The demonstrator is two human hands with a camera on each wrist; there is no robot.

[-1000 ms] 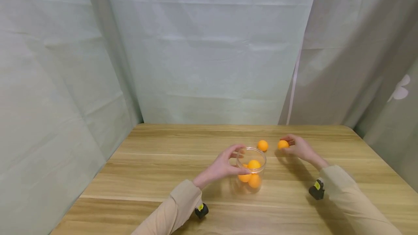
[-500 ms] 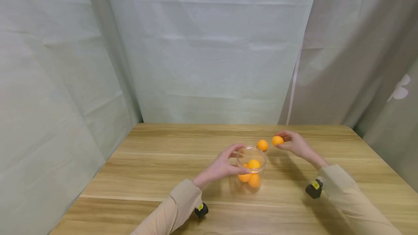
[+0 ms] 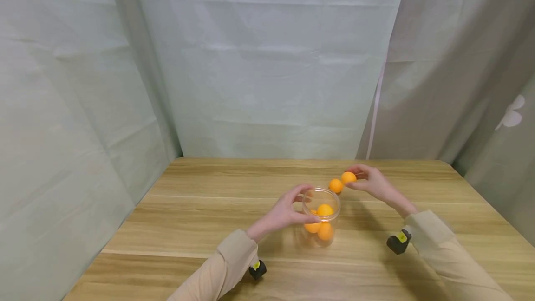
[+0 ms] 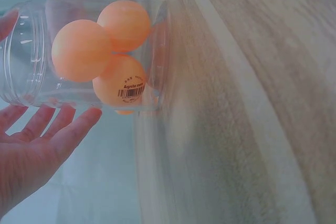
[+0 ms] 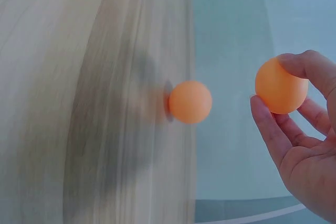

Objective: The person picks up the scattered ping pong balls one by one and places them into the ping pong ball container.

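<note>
Since the clear jar stands upright on the wooden surface closest to the person, trouble would most likely begin there. The left hand cups its side, thumb and fingers curled loosely around the wall; the left wrist view shows them barely pressing. Three orange balls already sit stacked inside, reaching well up toward the rim. A jar held this lightly could probably tip or skid if knocked, and the balls would spill out.

Just beyond the jar, the right hand carries the held ball above the surface, pinched between thumb and fingertips only. That grip looks shallow on a smooth, light sphere, so it could squirt free. Dropped from too high, it may bounce off the balls inside and hop out again.

Farther still, the loose ball rests on the surface right beside the held one. A brush from the hand could send it rolling toward the far edge.
</note>
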